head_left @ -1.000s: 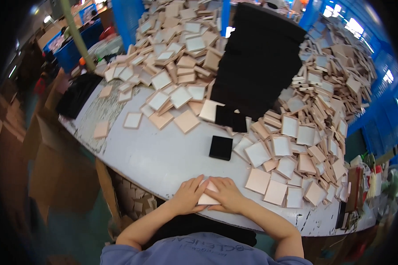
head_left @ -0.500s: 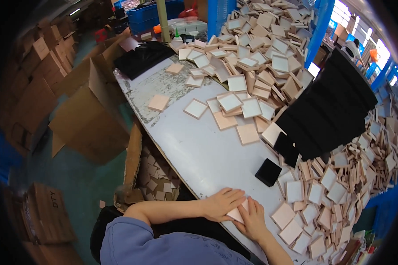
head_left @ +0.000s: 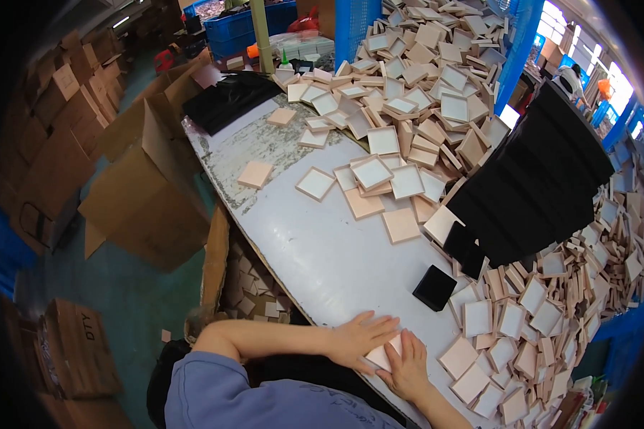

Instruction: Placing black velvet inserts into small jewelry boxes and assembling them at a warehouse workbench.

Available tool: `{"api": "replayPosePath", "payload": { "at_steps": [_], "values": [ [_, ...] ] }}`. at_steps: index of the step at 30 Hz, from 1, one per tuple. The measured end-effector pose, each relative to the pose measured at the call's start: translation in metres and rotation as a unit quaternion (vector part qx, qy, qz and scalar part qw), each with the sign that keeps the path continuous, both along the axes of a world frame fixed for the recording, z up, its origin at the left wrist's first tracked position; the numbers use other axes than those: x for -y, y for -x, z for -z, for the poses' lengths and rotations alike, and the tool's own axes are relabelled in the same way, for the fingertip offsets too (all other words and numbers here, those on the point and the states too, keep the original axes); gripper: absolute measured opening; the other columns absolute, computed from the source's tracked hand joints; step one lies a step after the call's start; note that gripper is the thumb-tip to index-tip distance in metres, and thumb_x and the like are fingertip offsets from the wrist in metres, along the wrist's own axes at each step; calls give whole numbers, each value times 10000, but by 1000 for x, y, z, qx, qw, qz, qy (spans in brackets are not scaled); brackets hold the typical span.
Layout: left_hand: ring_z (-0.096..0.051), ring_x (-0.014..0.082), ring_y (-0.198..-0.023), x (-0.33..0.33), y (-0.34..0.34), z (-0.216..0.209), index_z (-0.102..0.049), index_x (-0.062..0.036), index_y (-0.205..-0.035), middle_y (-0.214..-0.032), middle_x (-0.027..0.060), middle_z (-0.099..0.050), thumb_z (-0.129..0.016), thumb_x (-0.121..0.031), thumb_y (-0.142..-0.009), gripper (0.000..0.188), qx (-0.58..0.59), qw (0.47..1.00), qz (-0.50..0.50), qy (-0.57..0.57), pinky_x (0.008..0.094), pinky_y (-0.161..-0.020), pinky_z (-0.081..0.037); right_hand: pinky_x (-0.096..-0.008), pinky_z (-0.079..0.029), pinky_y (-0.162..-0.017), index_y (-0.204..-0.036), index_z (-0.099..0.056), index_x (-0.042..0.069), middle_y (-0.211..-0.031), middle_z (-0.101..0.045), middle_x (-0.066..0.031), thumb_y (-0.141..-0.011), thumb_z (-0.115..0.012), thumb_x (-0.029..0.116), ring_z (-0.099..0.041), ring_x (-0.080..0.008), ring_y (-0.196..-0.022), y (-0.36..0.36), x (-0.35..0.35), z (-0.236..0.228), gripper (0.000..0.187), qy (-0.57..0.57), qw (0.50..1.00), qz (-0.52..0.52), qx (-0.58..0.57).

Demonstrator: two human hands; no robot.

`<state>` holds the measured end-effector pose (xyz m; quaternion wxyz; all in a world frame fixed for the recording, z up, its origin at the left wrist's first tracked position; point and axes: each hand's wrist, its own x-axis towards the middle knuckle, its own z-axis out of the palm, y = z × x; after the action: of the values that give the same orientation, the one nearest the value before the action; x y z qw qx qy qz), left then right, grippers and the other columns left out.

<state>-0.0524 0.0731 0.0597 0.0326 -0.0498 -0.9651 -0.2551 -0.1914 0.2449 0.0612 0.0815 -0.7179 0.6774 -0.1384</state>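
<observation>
A small pale pink square box (head_left: pixel 385 352) sits at the table's near edge, between my two hands. My left hand (head_left: pixel 359 340) presses along its far left side, fingers stretched toward the right. My right hand (head_left: pixel 408 363) grips it from the right, with the thumb low on its near side and the fingers along its edge. The box's underside is hidden. Beyond my hands lies a small black square piece (head_left: pixel 434 288), apart from both of them.
Pink box halves with white insides (head_left: pixel 472 318) heap along the right and far side of the white table (head_left: pixel 293 236). A long stack of black pieces (head_left: pixel 533 179) leans on the heap. Left below stand an open carton (head_left: pixel 147 193) and another holding pink pieces (head_left: pixel 247 286).
My fingers have spread slightly apart on the pink box, so more of its top shows. The box stays near the table edge.
</observation>
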Motion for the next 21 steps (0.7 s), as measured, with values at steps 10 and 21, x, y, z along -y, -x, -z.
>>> {"api": "replayPosePath", "payload": {
  "at_steps": [10,21],
  "values": [
    [-174,382,-1326,306,-46,-20,-274,-68,-1373,-1426,219,-212,-509,-447,-842,693,61,768,-612,178,521,-1053,-154,-561,-209,-988,-1193,-482,32,-1355,-252,-312,-689,-674,284,-249,-461,-1241,16,-10,-5,595,-14,993,114,3],
    [-407,380,-1143,294,-56,-11,-190,-151,-1414,-1252,249,-406,-579,-376,-783,774,129,775,-612,90,535,-973,-250,-531,-275,-953,-1179,-505,52,-1314,-354,-258,-679,-695,286,-367,-403,-1180,33,15,-28,584,1,999,53,6]
  ]
}}
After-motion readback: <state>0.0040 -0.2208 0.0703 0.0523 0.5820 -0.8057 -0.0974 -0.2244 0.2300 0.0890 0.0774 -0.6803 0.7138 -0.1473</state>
